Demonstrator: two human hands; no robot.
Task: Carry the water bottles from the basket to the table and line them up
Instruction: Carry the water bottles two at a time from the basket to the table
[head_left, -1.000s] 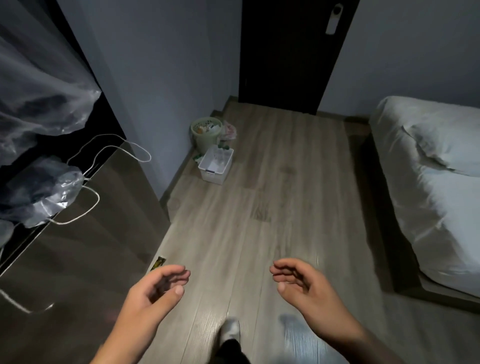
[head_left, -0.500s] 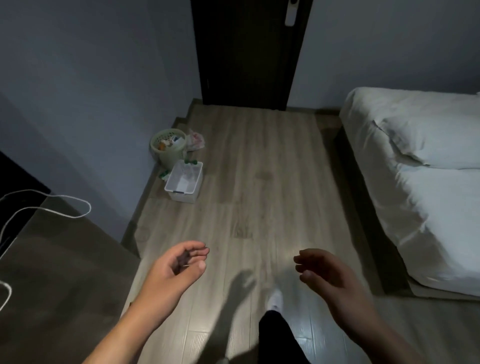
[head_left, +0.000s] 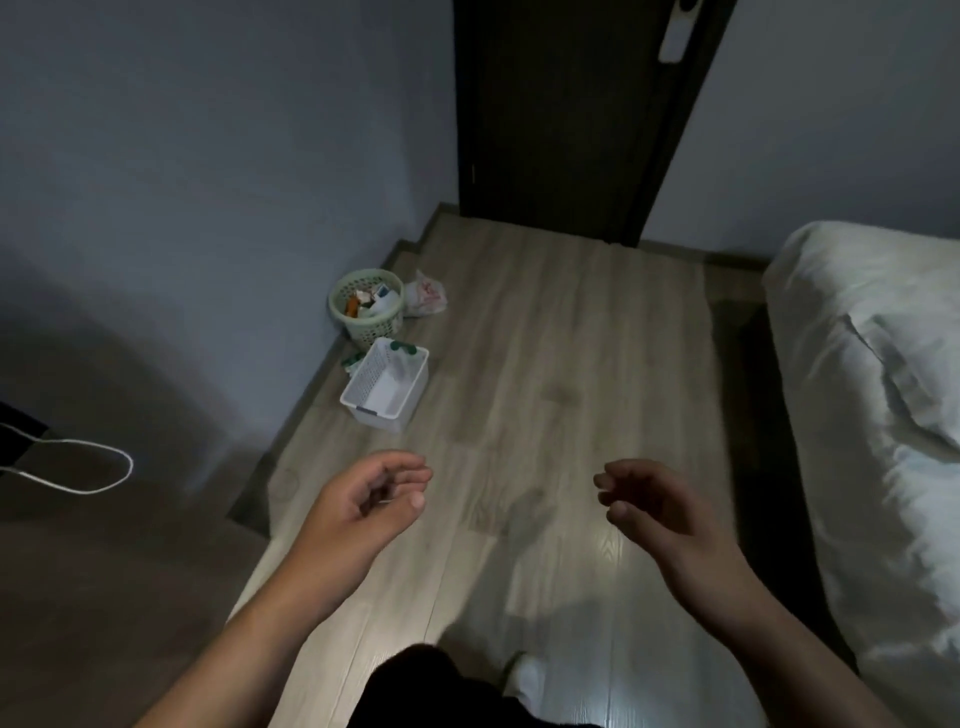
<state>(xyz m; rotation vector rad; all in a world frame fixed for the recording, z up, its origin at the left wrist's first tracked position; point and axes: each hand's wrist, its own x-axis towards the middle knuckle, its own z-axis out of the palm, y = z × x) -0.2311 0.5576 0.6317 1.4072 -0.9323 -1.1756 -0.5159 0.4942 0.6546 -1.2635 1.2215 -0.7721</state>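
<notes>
Two bare hands are out in front, both empty, over a wood-plank floor that fills the middle of the shot. On the right edge of the floor sits a bed under white bedding, with a dark door closed at the far end. Down the left side, a brown counter comes in, a loop of white cord lying on its top. Now the arms: left hand palm turned inward, fingers loosely curled, nothing in its grip; right hand mirrors it, fingers half bent, also holding nothing. A dark trouser leg and a white shoe show at the bottom. Further up, against the left wall on the floor, there's the white basket, rectangular and slotted, green bottle caps peeking over its far rim; the bottles themselves are too faint to count. Just behind it stands a round green wastebasket full of rubbish, with a crumpled plastic bag beside it.
</notes>
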